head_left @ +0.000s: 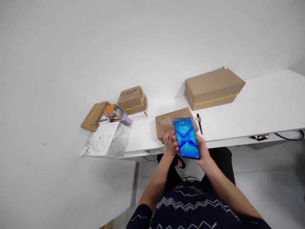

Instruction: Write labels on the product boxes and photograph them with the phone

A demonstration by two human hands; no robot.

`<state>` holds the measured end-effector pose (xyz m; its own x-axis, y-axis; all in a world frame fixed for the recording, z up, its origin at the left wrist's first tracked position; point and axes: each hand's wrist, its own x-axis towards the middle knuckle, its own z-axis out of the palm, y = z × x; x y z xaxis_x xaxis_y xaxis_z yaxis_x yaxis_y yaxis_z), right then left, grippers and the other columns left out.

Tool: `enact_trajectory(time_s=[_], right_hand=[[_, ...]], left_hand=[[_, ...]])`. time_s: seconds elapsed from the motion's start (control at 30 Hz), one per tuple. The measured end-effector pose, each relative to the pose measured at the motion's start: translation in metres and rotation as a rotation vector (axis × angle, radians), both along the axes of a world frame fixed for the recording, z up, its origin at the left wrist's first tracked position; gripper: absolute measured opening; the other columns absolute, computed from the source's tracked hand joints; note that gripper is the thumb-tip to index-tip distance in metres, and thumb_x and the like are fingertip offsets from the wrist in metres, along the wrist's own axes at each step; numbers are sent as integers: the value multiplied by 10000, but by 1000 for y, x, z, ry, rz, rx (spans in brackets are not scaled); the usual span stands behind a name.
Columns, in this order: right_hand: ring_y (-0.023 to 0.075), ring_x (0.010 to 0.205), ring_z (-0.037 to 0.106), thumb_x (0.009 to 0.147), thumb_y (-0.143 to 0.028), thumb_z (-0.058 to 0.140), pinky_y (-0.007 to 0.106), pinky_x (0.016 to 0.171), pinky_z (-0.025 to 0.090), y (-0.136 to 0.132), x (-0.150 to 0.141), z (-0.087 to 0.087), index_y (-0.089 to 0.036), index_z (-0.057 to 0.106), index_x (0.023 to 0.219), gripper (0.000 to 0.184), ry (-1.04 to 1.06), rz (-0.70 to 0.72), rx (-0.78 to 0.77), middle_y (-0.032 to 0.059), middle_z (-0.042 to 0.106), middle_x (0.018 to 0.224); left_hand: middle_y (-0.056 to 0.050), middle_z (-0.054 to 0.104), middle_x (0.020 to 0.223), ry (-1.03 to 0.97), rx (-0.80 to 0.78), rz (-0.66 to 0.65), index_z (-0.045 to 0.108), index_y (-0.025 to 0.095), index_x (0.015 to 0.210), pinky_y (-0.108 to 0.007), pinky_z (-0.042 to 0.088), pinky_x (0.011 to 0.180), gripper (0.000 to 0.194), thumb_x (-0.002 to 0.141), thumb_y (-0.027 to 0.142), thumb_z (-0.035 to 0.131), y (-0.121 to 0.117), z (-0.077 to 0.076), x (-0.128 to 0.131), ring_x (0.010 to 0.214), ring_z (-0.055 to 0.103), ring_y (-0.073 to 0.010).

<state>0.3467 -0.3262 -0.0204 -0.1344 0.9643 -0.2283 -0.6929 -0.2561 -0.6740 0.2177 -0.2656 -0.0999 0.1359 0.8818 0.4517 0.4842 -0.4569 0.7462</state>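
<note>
A smartphone [186, 140] with a lit blue screen is held over the table's front edge. My right hand [202, 149] is closed round it, with the palm along its right side. My left hand [169, 143] is just left of the phone, its fingers curled in front of a brown cardboard box [171, 119]. Whether those fingers grip anything is hidden. The box lies behind the phone, which covers part of it. To the right of the box lies a black pen [199, 124].
A long cardboard box [214, 84] stands against the wall at the right. On the left are a white dotted package [108, 140], an orange box [113, 111], a purple box [125, 119], a brown box [132, 100] and another carton [94, 116]. The white table [262, 105] extends right.
</note>
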Motion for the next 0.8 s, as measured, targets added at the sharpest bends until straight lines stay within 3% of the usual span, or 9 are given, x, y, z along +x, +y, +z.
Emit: enact_trajectory(time_s=[0.1, 0.17, 0.23, 0.33, 0.43, 0.57, 0.73, 0.8], right_hand=[[270, 929, 636, 807, -615, 392, 413, 782, 512, 8, 62, -8, -208, 562, 1211, 598, -513, -405, 109, 102, 667, 1061], [262, 984, 600, 790, -545, 491, 424, 862, 471, 18, 103, -20, -228, 520, 1281, 585, -1031, -635, 45, 91, 633, 1125], [316, 1052, 546, 755, -490, 554, 481, 915, 415, 27, 136, -37, -182, 560, 1263, 595, -1538, -693, -121, 148, 597, 1168], [380, 1082, 498, 777, -406, 551, 534, 895, 377, 34, 164, -62, -133, 574, 1257, 553, -1996, -560, -220, 223, 542, 1222], [391, 1107, 469, 806, -398, 549, 532, 872, 377, 37, 167, -75, -130, 598, 1218, 494, -2159, -406, -225, 240, 531, 1223], [392, 1120, 472, 838, -508, 523, 522, 838, 391, 49, 142, -64, -149, 662, 1071, 449, -2220, -361, -181, 234, 561, 1181], [330, 892, 643, 853, -408, 511, 405, 709, 448, 79, 103, -46, -97, 678, 984, 376, -2008, 66, -283, 243, 675, 949], [344, 898, 656, 819, -338, 538, 381, 686, 450, 86, 99, -44, -83, 691, 885, 305, -1928, 140, -297, 263, 682, 944]], left_hand=[[-98, 681, 1074, 139, 201, 21, 718, 252, 1032, -453, 312, 1026, 291, 757, 319, 648, 9, 2, 2, 1082, 558, -295], [-99, 684, 1050, 218, 336, 61, 713, 249, 1038, -437, 315, 1001, 275, 783, 281, 615, 10, 2, 5, 1048, 569, -277], [-101, 685, 1030, 246, 409, 85, 710, 244, 1033, -425, 312, 984, 265, 791, 259, 604, 10, 2, 7, 1026, 570, -268], [-96, 684, 1013, 269, 496, 98, 706, 247, 1036, -405, 321, 965, 266, 791, 241, 600, 9, 4, 8, 1013, 573, -258], [-88, 685, 1011, 282, 535, 98, 701, 255, 1051, -391, 330, 956, 281, 789, 233, 602, 10, 5, 7, 1012, 577, -251], [-92, 687, 1014, 277, 456, 84, 706, 250, 1035, -402, 320, 963, 268, 788, 235, 604, 10, 4, 7, 1015, 577, -258], [-90, 690, 1009, 340, 596, 115, 696, 234, 1051, -387, 338, 956, 290, 776, 201, 608, 9, 8, 7, 1017, 573, -248], [-82, 692, 995, 368, 678, 140, 693, 228, 1042, -370, 355, 947, 287, 771, 192, 606, 9, 11, 7, 1013, 574, -235]])
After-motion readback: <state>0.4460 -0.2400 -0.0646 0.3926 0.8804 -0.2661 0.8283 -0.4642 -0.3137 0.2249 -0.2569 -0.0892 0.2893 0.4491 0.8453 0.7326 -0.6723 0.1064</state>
